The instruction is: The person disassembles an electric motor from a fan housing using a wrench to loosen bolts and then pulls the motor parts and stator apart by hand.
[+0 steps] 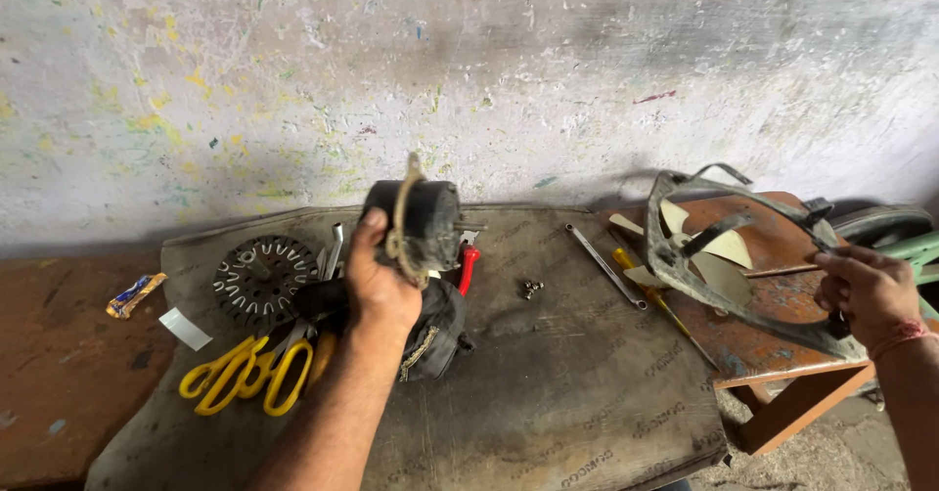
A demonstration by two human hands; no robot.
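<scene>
Above the mat, left hand fingers clenched on motor, right hand gripping fan shroud

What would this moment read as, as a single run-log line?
left hand: holds black motor up | right hand: grips fan shroud rim | bench: yellow snips, spanner

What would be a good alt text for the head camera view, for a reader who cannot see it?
The left hand holds up a small black motor above a worn grey mat, while the right hand grips a dark fan shroud with pale blades. Yellow scissors, a slotted metal disc and a wrench lie on the mat.
</scene>
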